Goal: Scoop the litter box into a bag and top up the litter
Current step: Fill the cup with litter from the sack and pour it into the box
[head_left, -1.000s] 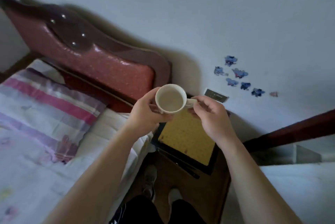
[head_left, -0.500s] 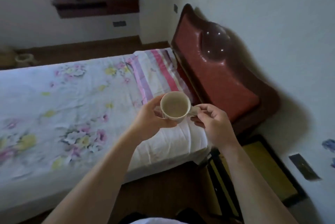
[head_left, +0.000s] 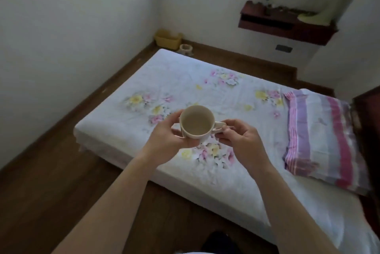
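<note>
I hold a cream mug (head_left: pixel 197 123) upright in front of me, above the near part of the bed. My left hand (head_left: pixel 168 136) cups its body from the left and below. My right hand (head_left: pixel 238 140) pinches its handle on the right. The inside of the mug shows a pale beige fill, level and still. Far off in the room's corner stands a yellow tub (head_left: pixel 167 40) on the floor, with a small round pot (head_left: pixel 186 48) beside it. I see no scoop and no bag.
A bed (head_left: pixel 205 89) with a floral sheet fills the middle, a striped pillow (head_left: pixel 320 136) at its right end. Wooden floor (head_left: pixel 45 181) runs along the left wall. A dark wall shelf (head_left: pixel 285 21) hangs under the window at the back right.
My view has swung left from the headboard and the tray by the wall to the whole bed and the far corner. Both hands have kept hold of the mug throughout.
</note>
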